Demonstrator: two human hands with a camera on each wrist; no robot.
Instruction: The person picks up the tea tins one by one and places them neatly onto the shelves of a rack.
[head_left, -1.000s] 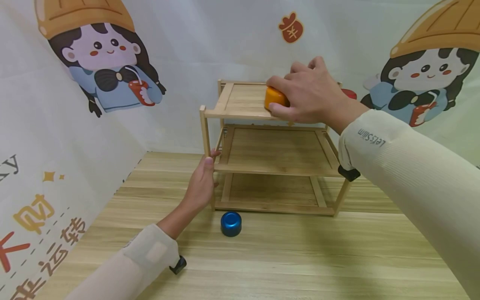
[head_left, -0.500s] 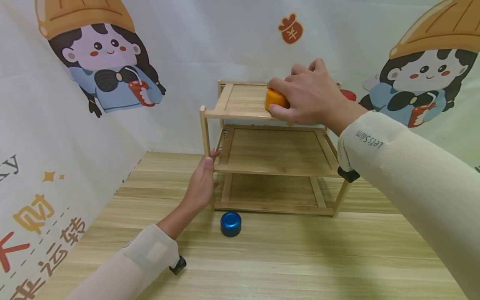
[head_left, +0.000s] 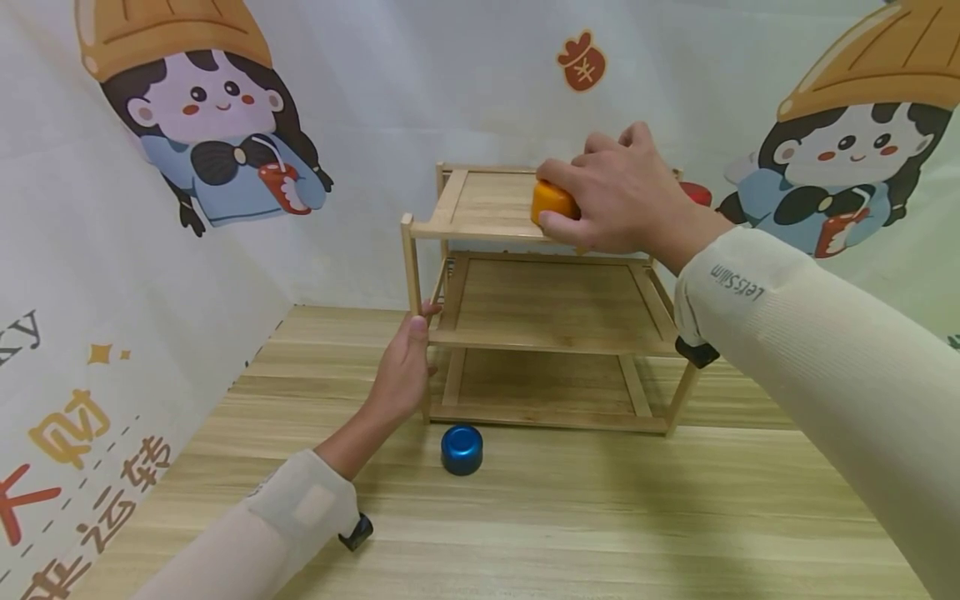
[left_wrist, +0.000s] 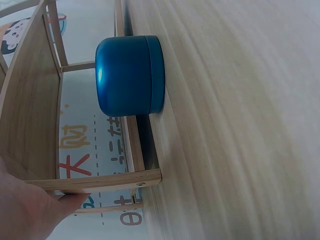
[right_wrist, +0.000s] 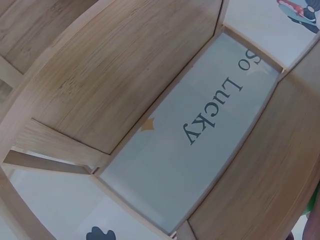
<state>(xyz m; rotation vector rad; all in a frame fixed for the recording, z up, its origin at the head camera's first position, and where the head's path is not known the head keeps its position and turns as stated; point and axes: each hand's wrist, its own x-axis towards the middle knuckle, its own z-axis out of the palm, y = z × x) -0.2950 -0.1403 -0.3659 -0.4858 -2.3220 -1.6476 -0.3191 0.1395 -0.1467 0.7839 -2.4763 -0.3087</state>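
A three-tier wooden shelf rack (head_left: 547, 300) stands on the table. My left hand (head_left: 405, 367) grips its front left post, thumb on the front face. In the left wrist view the same hand (left_wrist: 30, 215) shows at the lower left, against the post. On the top tier, my right hand (head_left: 615, 196) holds a small orange tin (head_left: 553, 202) between thumb and fingers, near the front edge. A blue lidded tin (head_left: 462, 450) sits on the table before the rack's left front; in the left wrist view the blue tin (left_wrist: 127, 75) appears large.
A red object (head_left: 697, 193) shows past the right wrist, mostly hidden. Something green (right_wrist: 312, 202) peeks in at the right edge of the right wrist view. Printed cloth (head_left: 360, 100) hangs behind and to the left. The wooden table (head_left: 525, 525) extends in front of the rack.
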